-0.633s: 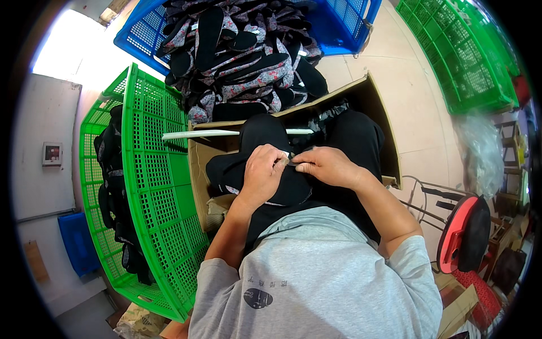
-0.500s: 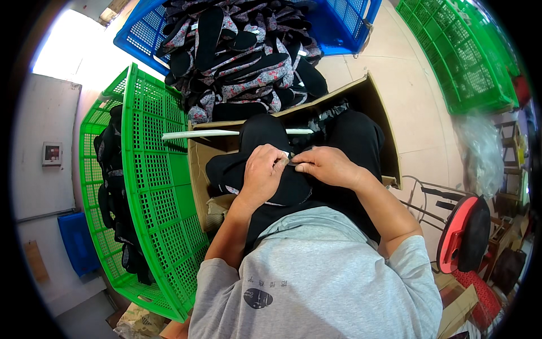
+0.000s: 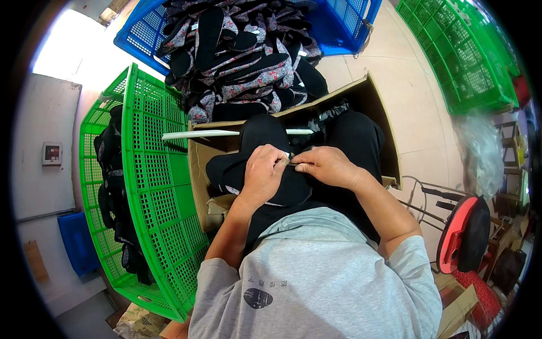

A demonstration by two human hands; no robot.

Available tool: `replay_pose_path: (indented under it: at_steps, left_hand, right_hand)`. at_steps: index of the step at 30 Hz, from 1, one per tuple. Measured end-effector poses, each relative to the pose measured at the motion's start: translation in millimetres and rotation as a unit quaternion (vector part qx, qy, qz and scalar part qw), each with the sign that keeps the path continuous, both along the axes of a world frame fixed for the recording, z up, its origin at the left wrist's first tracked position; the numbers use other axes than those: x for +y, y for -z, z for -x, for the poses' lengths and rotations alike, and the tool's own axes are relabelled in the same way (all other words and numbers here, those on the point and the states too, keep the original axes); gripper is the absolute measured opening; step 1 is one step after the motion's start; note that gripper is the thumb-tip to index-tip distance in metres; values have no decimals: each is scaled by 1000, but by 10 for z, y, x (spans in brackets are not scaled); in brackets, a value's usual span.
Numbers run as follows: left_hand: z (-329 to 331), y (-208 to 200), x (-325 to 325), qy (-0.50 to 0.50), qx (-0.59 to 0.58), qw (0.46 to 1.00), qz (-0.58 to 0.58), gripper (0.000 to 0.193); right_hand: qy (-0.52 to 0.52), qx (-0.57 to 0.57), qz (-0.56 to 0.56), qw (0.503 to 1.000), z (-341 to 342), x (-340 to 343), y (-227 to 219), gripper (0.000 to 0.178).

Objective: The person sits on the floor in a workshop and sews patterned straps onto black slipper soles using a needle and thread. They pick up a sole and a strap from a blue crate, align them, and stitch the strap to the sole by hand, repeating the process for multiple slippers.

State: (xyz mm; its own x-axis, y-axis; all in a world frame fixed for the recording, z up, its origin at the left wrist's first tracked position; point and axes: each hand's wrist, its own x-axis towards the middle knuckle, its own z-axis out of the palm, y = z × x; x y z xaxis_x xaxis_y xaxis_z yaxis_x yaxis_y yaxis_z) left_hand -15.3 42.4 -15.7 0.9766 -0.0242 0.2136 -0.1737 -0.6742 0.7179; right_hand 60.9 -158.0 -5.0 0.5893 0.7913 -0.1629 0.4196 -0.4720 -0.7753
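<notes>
Across my lap lies a black fabric slipper, with a bit of floral print showing along its lower edge. My left hand is closed on it, thumb and forefinger pinched beside a small white tag. Close against those fingertips, my right hand is also closed in a pinch. What sits between the right fingertips is dark and too small to make out. The fingers of both hands hide the spot where they meet.
A cardboard box surrounds my knees, with a white strip across it. Ahead, floral-and-black slippers heap up by a blue crate. Green crates stand at left and far right. A red-and-black round seat is at right.
</notes>
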Motion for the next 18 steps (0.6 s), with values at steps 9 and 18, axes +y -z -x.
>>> replay_pose_path:
  at_steps: [9, 18]
  left_hand:
    - [-141, -43, -13, -21, 1, 998, 60, 10]
    - [-403, -336, -74, -21, -66, 997, 38, 16]
  right_hand:
    - [107, 204, -174, 957, 269, -65, 248, 47]
    - [132, 339, -222, 905, 294, -57, 373, 43]
